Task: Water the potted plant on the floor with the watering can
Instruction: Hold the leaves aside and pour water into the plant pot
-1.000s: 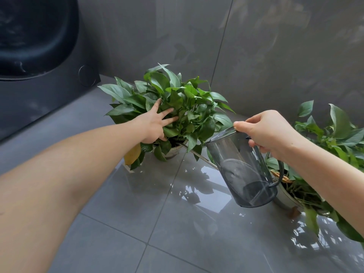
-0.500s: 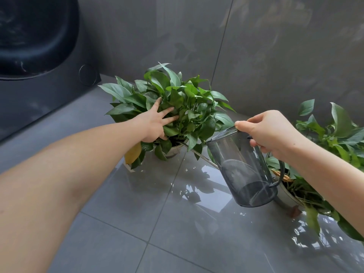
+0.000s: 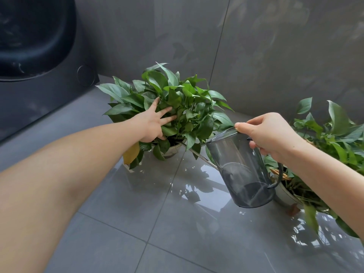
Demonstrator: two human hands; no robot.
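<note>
A leafy green potted plant (image 3: 189, 107) stands on the grey tiled floor against the wall, in a pale pot mostly hidden by foliage. My left hand (image 3: 152, 123) rests on its leaves with fingers spread, pressing them aside. My right hand (image 3: 269, 134) grips the handle of a smoky transparent watering can (image 3: 242, 170), thumb on the rim. The can is tilted toward the plant, and its thin metal spout reaches under the leaves at the pot's rim. A little water lies in the can's bottom.
A second potted plant (image 3: 331, 146) in a pale pot stands at the right, behind my right forearm. A dark appliance with a round door (image 3: 35, 36) fills the upper left. The glossy floor (image 3: 157, 223) reflects light in front.
Almost nothing has moved. My left hand's fingers have shifted slightly deeper into the leaves, and the can stays tilted in the same spot.
</note>
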